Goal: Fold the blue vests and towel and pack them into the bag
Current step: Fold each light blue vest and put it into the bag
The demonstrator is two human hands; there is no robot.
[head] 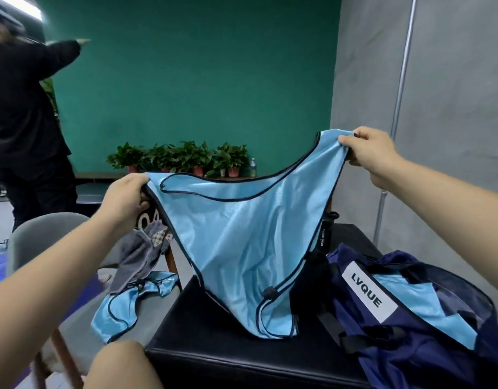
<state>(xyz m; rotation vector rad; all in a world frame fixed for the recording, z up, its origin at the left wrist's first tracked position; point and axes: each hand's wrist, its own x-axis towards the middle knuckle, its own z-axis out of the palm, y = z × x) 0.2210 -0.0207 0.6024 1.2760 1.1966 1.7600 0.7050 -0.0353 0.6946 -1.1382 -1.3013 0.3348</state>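
I hold a light blue vest (242, 237) with dark piping up over the black table (208, 332). My left hand (124, 197) grips its left corner and my right hand (368, 153) grips its right corner, higher up. The vest's lower end rests on the table. A second blue vest (121, 307) lies crumpled on the grey chair (43, 237) at the left, with a grey towel (142, 254) draped above it. The navy bag (405, 332), labelled LVQUE, lies open at the right with light blue fabric (427, 307) inside it.
Another person in black (23, 113) stands at the far left, arm stretched out. Potted plants (186, 158) line a low shelf against the green wall. A metal pole (396, 108) runs up the grey wall on the right. My knee (118, 366) shows at the bottom.
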